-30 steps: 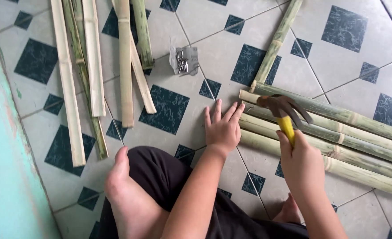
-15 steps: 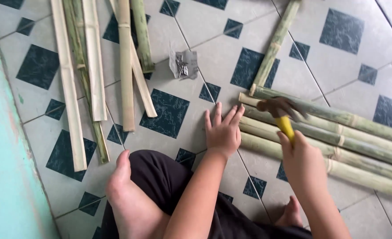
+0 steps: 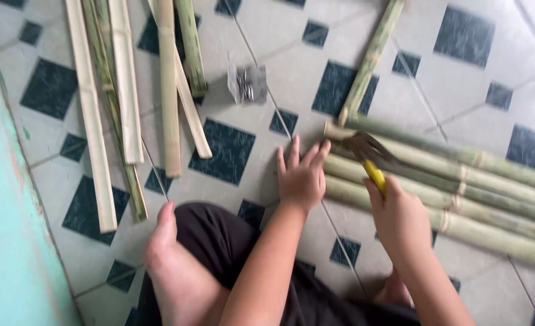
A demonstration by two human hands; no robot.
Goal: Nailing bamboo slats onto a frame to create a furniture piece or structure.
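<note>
The right hand point(image 3: 400, 217) fingers are clenched around a yellow-handled hammer point(image 3: 373, 160) above the bamboo poles point(image 3: 461, 199) on the tiled floor point(image 3: 491, 78). The left hand point(image 3: 301, 178) lies flat with its fingers released, touching the pole ends; I think a slipped blow could hit it.

We are seeing the hammer's head point(image 3: 367, 147) smeared by motion blur, so its shape is not reading clearly, and most of its yellow handle point(image 3: 375, 175) is disappearing inside the right hand point(image 3: 402, 217). The green bamboo poles point(image 3: 461, 187) are running off the right edge. The split bamboo strips point(image 3: 125, 84) are being cut off at the top edge. The contents of the small clear bag point(image 3: 247, 83) are too small for us to identify.
</note>
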